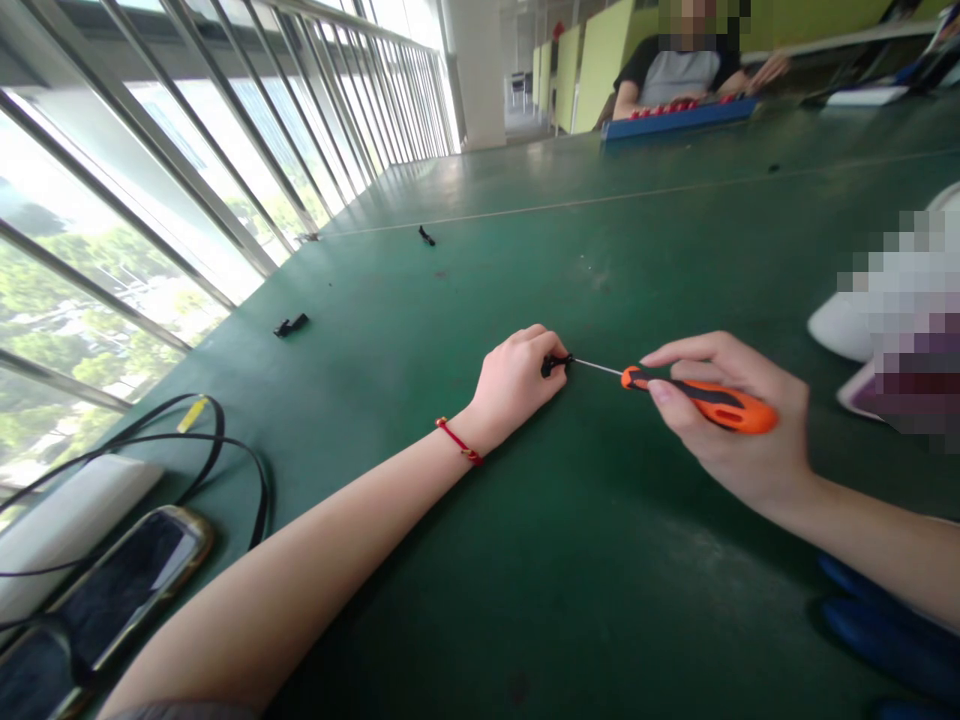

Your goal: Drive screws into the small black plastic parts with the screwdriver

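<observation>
Green and lightly scuffed, the table (480, 280) stretches out ahead of both hands, with a metal railing (330, 90) beyond its left edge. Just ahead of the wrist, which wears a red bracelet (459, 442), the left hand (519, 385) is pinched around a small black part (553, 365). That part is dark and narrow, mostly covered by the fingers, so its full shape cannot be told. To its right, the right hand (757, 465) is clasped around a screwdriver (731, 408), its stubby handle bright orange with black grip panels, its thin silver shaft pointing left. The shaft reaches the black part between the left fingertips; whether it sits in a screw is too small to tell. Well ahead and left of the left hand lie two loose black pieces (291, 325), one farther off. Behind that hand, to the left, are a phone (112, 590), a white box (82, 515) and a black cable (264, 485).
</observation>
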A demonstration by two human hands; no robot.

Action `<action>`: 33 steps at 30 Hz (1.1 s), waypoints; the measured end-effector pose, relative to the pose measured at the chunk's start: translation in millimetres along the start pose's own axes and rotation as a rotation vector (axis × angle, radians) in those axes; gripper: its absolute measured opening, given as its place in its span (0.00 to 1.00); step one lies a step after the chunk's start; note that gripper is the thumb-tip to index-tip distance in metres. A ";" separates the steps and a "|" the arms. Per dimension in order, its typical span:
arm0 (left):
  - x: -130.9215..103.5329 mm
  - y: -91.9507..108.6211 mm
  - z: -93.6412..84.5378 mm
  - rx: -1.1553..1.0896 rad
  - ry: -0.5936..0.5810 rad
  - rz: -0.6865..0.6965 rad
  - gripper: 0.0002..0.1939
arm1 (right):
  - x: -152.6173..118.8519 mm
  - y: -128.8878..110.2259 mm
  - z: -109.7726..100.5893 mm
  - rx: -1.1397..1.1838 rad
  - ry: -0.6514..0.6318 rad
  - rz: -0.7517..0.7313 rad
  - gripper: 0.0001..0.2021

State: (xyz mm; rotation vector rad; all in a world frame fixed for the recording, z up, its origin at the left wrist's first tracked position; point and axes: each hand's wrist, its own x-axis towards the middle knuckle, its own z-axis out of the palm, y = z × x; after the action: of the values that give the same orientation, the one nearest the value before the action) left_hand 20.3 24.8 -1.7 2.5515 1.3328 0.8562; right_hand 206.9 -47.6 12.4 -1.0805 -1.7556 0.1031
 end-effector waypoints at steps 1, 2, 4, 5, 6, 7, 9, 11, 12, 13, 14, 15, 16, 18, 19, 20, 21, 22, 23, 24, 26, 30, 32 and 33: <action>-0.1 0.1 0.2 -0.002 0.000 -0.002 0.06 | -0.1 -0.1 0.4 -0.004 0.024 -0.023 0.06; -0.1 0.3 0.2 -0.001 -0.001 -0.005 0.06 | 0.1 0.4 1.2 0.019 0.059 -0.047 0.09; 0.0 0.5 0.2 0.004 -0.003 -0.013 0.06 | 0.8 2.8 3.1 0.106 0.136 -0.086 0.17; 0.1 0.6 0.1 0.006 -0.004 -0.015 0.06 | 1.1 4.1 3.8 0.160 0.165 -0.095 0.20; 0.2 0.6 0.0 0.006 -0.004 -0.016 0.06 | 1.3 5.2 4.0 0.204 0.170 -0.090 0.23; 0.2 0.6 0.0 0.004 -0.003 -0.014 0.06 | 1.2 5.7 3.8 0.222 0.149 -0.068 0.25; 0.3 0.4 0.1 -0.004 -0.002 -0.008 0.06 | 0.1 5.2 2.5 0.162 0.072 -0.010 0.19; 0.2 0.2 0.4 -0.008 -0.001 -0.006 0.06 | -1.4 3.4 1.3 0.047 0.021 0.022 0.10; 0.2 0.2 0.5 -0.008 0.000 -0.007 0.06 | -1.8 2.7 1.1 0.012 0.019 0.018 0.07; 0.2 0.2 0.5 -0.006 0.001 -0.008 0.06 | -1.8 2.3 1.4 0.010 0.043 0.000 0.07; 0.2 0.2 0.5 -0.002 0.001 -0.009 0.06 | -1.4 2.4 2.0 0.037 0.081 -0.027 0.10; 0.2 0.2 0.3 0.002 0.001 -0.010 0.06 | -0.7 2.9 2.8 0.083 0.120 -0.053 0.14; 0.3 0.3 0.2 0.005 0.000 -0.011 0.06 | 0.3 3.8 3.6 0.135 0.150 -0.072 0.18; 0.5 0.5 -0.1 0.006 -0.005 -0.013 0.06 | 1.9 5.3 4.2 0.215 0.164 -0.076 0.25; 0.5 0.5 -0.2 0.005 -0.006 -0.013 0.06 | 2.2 5.5 4.0 0.223 0.133 -0.056 0.26; 0.5 0.6 -0.2 0.003 -0.007 -0.013 0.06 | 2.1 5.3 3.3 0.203 0.086 -0.029 0.24; 0.4 0.6 -0.1 0.003 -0.006 -0.012 0.06 | 1.5 4.6 2.6 0.162 0.043 -0.007 0.19; 0.4 0.5 0.0 0.003 -0.004 -0.011 0.06 | 0.7 3.6 1.8 0.111 0.007 0.006 0.13; 0.3 0.4 0.3 0.004 -0.002 -0.008 0.06 | -0.2 2.5 1.2 0.061 -0.016 0.009 0.08; 0.3 0.2 0.5 0.003 0.000 -0.006 0.06 | -0.9 1.7 1.0 0.027 -0.022 0.005 0.05; 0.3 -0.1 1.0 0.003 0.004 -0.006 0.06 | -1.5 1.4 1.6 0.031 0.030 -0.023 0.07; 0.2 -0.6 1.0 0.007 0.006 -0.014 0.06 | 0.7 4.1 3.2 0.176 0.129 -0.057 0.22; 0.0 -0.5 0.8 0.003 0.001 -0.013 0.06 | 1.5 3.6 2.3 0.161 0.075 -0.036 0.21; -0.1 -0.4 0.8 0.003 -0.001 -0.012 0.06 | 1.4 2.6 1.6 0.121 0.038 -0.023 0.17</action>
State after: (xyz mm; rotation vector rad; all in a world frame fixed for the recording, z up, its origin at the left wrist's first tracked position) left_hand 20.4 25.0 -2.5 2.5434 1.3483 0.8510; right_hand 207.1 -44.4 11.2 -0.9690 -1.7049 0.1712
